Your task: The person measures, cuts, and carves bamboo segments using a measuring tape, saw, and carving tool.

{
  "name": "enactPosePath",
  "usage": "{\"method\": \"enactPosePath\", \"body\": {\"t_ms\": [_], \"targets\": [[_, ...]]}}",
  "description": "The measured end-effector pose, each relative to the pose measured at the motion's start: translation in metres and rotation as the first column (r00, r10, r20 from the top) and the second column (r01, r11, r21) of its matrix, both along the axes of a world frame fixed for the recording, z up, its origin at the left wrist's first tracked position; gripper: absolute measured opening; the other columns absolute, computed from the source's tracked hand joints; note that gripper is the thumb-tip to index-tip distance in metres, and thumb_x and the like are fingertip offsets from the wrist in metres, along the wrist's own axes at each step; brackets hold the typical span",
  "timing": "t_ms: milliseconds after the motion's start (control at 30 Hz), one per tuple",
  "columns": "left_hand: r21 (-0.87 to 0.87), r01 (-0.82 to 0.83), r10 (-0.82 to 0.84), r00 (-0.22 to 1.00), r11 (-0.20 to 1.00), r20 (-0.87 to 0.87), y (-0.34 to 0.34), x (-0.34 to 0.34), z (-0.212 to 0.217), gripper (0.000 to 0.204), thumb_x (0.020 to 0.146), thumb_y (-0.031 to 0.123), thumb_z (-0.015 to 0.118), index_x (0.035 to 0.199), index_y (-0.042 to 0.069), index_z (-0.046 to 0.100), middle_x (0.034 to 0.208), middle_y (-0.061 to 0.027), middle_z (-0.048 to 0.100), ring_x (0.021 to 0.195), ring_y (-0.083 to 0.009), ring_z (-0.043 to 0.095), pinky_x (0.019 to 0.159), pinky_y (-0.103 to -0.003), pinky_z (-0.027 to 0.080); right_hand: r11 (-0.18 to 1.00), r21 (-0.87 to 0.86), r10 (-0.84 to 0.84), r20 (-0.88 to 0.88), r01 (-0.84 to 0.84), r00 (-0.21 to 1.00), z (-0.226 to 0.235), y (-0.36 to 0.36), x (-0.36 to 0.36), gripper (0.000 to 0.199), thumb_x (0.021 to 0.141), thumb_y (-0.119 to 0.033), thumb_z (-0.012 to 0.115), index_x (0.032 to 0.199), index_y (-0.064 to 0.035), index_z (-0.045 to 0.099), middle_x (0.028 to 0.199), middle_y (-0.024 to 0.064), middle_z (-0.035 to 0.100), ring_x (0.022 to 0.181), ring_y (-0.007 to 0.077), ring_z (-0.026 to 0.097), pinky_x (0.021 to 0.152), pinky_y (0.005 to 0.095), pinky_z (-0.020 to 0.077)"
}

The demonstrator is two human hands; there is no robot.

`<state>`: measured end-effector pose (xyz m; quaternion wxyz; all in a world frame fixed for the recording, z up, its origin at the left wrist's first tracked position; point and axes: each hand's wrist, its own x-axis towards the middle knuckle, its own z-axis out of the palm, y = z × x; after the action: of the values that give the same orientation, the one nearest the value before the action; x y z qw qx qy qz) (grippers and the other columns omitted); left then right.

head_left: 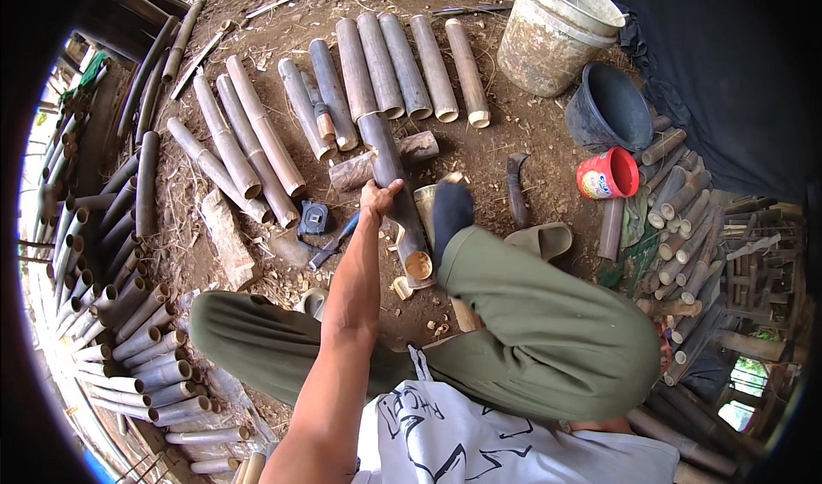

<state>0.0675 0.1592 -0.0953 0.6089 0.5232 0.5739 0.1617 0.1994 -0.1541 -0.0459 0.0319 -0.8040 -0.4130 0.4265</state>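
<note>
My left hand [381,197] is closed around a dark bamboo tube [387,152], whose pale hollow end points back toward me. This tube lies across a short round log [351,173] on the dirt. My right hand is not in view; only a bit of the right arm [604,427] shows below my bent right leg. A dark-socked foot [452,213] is right beside the tube, next to another pale bamboo piece [425,200]. A curved blade [516,191] lies on the ground to the right of the foot.
Cut bamboo tubes [377,65] lie in rows ahead, with stacks at left [163,373] and right [685,227]. A tape measure [314,218] and a blue-handled tool [336,241] lie left of my arm. A white bucket [544,52], dark bucket [591,124] and red tub [597,180] stand right.
</note>
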Motion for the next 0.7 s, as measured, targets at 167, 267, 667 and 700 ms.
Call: {"method": "enactPosePath", "body": {"t_ms": [167,267,667,700], "targets": [[-0.026,0.0,-0.001,0.999,1.0,-0.038,0.009,-0.023,0.001,0.084,0.077,0.037,0.084,0.13,-0.016,0.046,0.116,-0.0243,0.065,0.103,-0.0281,0.065,0.089,-0.036,0.051,0.996,-0.058,0.064,-0.062,-0.068,0.996,0.0,0.012,-0.013,0.056,0.085,-0.044,0.064,0.119,-0.0004,0.057,0.121,0.0232,0.055,0.117,0.039,0.054,0.097,0.0481,0.0447],[-0.038,0.128,-0.133,0.974,0.991,-0.185,0.026,-0.017,0.013,0.089,0.076,0.047,0.082,0.129,-0.016,0.048,0.116,-0.026,0.065,0.105,-0.0313,0.065,0.092,-0.037,0.051,0.99,-0.104,0.09,-0.061,-0.096,0.994,0.009,0.024,-0.005,0.056,0.085,-0.045,0.064,0.118,-0.0004,0.057,0.122,0.0232,0.055,0.117,0.0388,0.054,0.097,0.0482,0.0448],[0.225,-0.048,0.157,0.855,0.973,-0.495,0.219,-0.079,0.049,0.06,0.078,0.044,0.068,0.108,-0.007,0.058,0.095,-0.0211,0.064,0.088,-0.0318,0.063,0.077,-0.041,0.049,0.75,0.643,-0.051,-0.177,0.155,0.983,0.065,0.228,-0.01,0.05,0.088,-0.026,0.068,0.132,-0.0053,0.054,0.108,0.015,0.065,0.095,0.0304,0.066,0.083,0.0402,0.0526],[0.268,-0.119,0.221,0.893,0.956,-0.392,0.23,-0.098,0.054,0.045,0.078,0.038,0.066,0.091,-0.004,0.065,0.073,-0.0104,0.065,0.068,-0.0224,0.062,0.062,-0.036,0.049,0.797,0.53,-0.08,-0.381,0.289,0.921,0.077,0.259,-0.026,0.052,0.09,-0.027,0.068,0.133,-0.0028,0.053,0.11,0.0143,0.066,0.091,0.0251,0.068,0.08,0.0358,0.0549]]}}
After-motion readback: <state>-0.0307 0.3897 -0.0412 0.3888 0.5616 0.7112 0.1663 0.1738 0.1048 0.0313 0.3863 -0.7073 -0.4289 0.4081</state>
